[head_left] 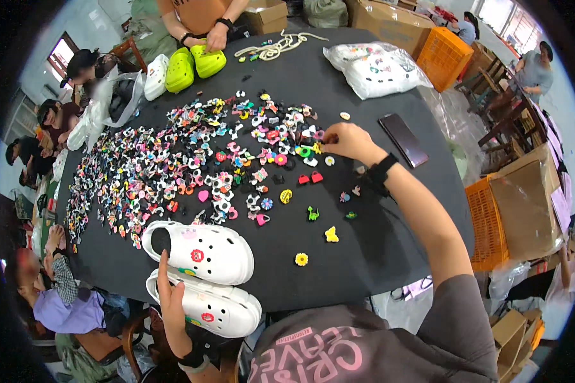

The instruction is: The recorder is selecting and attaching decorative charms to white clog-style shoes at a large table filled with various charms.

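Note:
Two white clogs [227,255] lie side by side at the table's near edge, each with a red charm and a green-and-yellow charm on its upper. My left hand [170,303] is at their heel ends, holding them, index finger stretched along the heels and thumb on the nearer clog; its other fingers are hidden. Over the right end of the charm pile [153,172], my right hand [351,142] has its fingers bent together in a pinch. A yellow star-shaped charm [317,147] shows at its fingertips; whether it is gripped is unclear.
Loose charms lie nearer me, including a sunflower [301,259], a yellow butterfly [331,234] and red bags [310,178]. A phone [404,139] lies right, a stuffed plastic bag [380,69] far right. Across the table, a person's hands [209,45] hold a lime clog [209,62].

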